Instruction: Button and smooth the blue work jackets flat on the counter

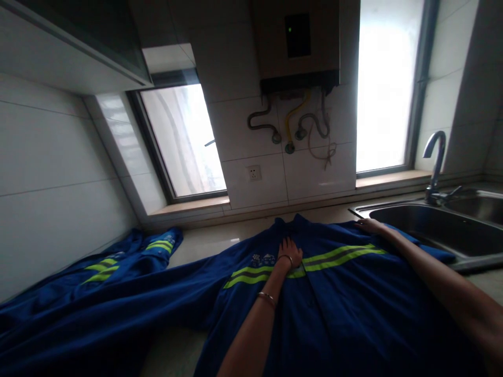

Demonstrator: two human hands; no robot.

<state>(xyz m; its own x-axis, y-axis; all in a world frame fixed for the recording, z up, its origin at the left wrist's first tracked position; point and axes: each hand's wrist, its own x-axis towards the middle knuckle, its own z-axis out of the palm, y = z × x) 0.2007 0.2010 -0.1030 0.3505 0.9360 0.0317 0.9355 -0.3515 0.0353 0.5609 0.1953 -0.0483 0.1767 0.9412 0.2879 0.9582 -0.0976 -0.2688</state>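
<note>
A blue work jacket (338,303) with yellow-green and grey reflective stripes lies spread on the counter, its collar toward the wall. My left hand (290,254) rests flat on its chest beside the front opening, fingers spread. At the shoulder on the right, my right hand (369,225) lies on the cloth with its fingers stretched to the left; their undersides are hidden. One long sleeve reaches out to the left. The other sleeve is partly hidden behind my right forearm, close to the sink.
More blue striped clothing (113,262) lies folded against the left wall. On the right is a steel sink (412,220) with a curved tap (434,162). A water heater (298,42) with hoses hangs between two windows. A cabinet (78,47) overhangs the upper left.
</note>
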